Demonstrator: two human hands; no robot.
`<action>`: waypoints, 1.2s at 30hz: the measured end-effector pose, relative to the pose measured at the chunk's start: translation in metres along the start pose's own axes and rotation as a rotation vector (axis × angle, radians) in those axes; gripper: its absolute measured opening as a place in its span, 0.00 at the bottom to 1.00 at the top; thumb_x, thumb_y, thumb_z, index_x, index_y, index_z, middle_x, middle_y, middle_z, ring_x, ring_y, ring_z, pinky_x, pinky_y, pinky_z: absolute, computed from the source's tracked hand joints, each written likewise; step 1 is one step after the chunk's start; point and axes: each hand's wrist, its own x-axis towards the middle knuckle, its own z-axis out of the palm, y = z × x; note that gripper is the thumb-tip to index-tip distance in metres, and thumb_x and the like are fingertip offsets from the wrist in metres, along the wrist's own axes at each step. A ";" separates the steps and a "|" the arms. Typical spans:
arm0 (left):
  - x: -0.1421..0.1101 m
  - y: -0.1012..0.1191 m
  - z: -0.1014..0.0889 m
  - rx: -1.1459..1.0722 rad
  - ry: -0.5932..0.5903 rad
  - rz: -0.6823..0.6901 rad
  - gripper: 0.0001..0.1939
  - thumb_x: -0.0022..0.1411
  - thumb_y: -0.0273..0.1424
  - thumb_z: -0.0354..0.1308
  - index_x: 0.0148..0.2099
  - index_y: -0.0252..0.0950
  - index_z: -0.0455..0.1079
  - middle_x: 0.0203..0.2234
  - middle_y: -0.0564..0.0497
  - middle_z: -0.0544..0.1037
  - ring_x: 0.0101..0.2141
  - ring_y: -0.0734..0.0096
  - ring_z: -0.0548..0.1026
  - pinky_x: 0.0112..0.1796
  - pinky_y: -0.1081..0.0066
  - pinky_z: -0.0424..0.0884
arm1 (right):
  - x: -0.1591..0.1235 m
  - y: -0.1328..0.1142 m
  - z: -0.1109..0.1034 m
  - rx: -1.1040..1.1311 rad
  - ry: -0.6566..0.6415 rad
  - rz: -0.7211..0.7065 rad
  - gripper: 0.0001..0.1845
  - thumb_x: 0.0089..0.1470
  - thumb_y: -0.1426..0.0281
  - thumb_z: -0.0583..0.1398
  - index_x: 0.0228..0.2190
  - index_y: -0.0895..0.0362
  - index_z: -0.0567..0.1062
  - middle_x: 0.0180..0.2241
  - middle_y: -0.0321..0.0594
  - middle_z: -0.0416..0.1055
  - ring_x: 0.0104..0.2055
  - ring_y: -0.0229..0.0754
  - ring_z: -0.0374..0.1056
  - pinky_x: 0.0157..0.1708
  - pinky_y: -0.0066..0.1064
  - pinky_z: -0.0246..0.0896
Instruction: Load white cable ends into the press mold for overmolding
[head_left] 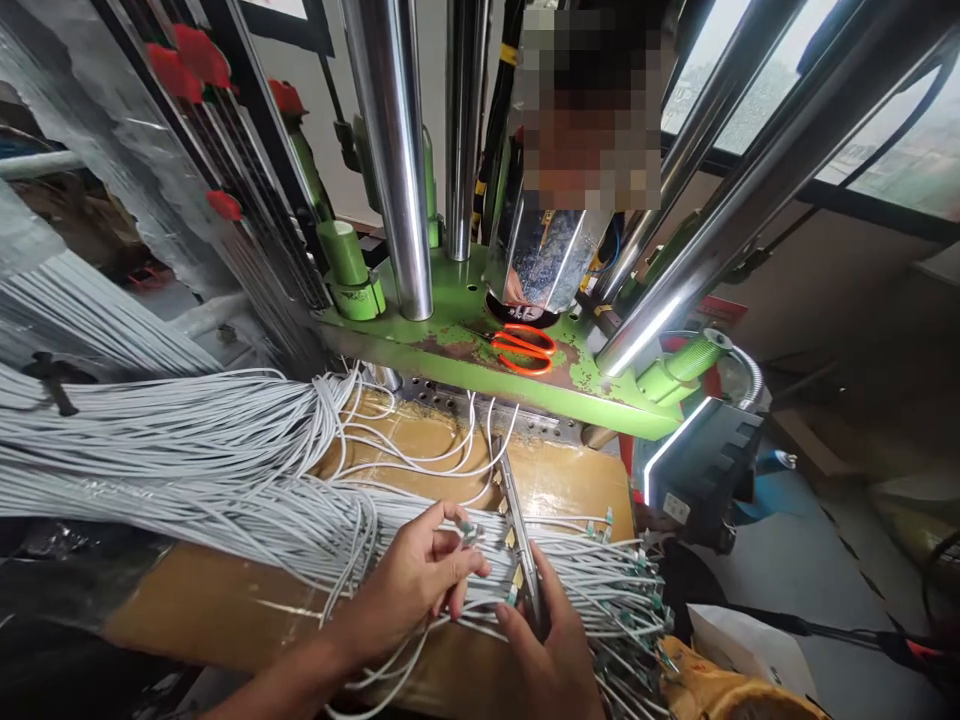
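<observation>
Slanting toward eleven o'clock, a metal bar point(517, 530) sat clamped in the right hand point(553, 645). Just apart at nine, the left hand point(427, 570) held a teal-tipped cable end point(469, 531). White cables point(217, 430) covered the brown bench point(585, 480); at twelve, orange-handled scissors point(523, 372) rested on a green plate point(450, 360).

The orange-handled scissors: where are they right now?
In the head view, the orange-handled scissors lie on the green machine plate, right of centre, just in front of the upright shiny cylinder.

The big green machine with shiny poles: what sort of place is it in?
Probably a factory workshop: it has that green metal machine base, shiny round metal columns and bundles of thin white cables.
</observation>
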 end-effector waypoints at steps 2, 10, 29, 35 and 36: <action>0.001 -0.001 -0.001 0.146 0.001 0.004 0.18 0.59 0.41 0.60 0.44 0.37 0.60 0.20 0.56 0.74 0.16 0.77 0.65 0.18 0.79 0.56 | -0.001 -0.002 0.000 0.008 0.006 0.013 0.38 0.47 0.61 0.63 0.58 0.59 0.64 0.41 0.39 0.76 0.38 0.44 0.70 0.41 0.30 0.66; 0.007 -0.008 -0.008 0.778 -0.029 0.440 0.08 0.64 0.28 0.51 0.41 0.38 0.71 0.33 0.52 0.79 0.32 0.70 0.76 0.37 0.74 0.68 | 0.002 -0.004 -0.009 0.020 -0.144 0.035 0.40 0.51 0.60 0.62 0.61 0.61 0.58 0.39 0.40 0.75 0.35 0.43 0.70 0.38 0.29 0.67; 0.025 -0.021 -0.014 0.913 -0.202 0.907 0.24 0.51 0.15 0.48 0.47 0.36 0.73 0.39 0.51 0.82 0.41 0.68 0.79 0.41 0.74 0.73 | 0.002 -0.005 -0.009 0.001 -0.113 0.054 0.40 0.49 0.65 0.60 0.61 0.65 0.58 0.42 0.44 0.74 0.34 0.43 0.68 0.38 0.30 0.66; 0.029 -0.025 -0.012 0.900 -0.193 0.835 0.22 0.53 0.16 0.48 0.47 0.36 0.73 0.38 0.50 0.81 0.39 0.67 0.79 0.40 0.73 0.72 | 0.001 -0.009 -0.004 -0.109 -0.068 0.042 0.41 0.50 0.61 0.60 0.62 0.66 0.58 0.31 0.39 0.73 0.30 0.42 0.65 0.36 0.29 0.64; 0.029 -0.023 -0.011 0.884 -0.192 0.792 0.20 0.55 0.17 0.49 0.46 0.36 0.74 0.37 0.49 0.81 0.38 0.68 0.78 0.39 0.73 0.72 | 0.002 -0.010 -0.004 -0.117 -0.070 0.041 0.42 0.50 0.60 0.60 0.62 0.66 0.58 0.31 0.39 0.73 0.30 0.42 0.65 0.36 0.28 0.63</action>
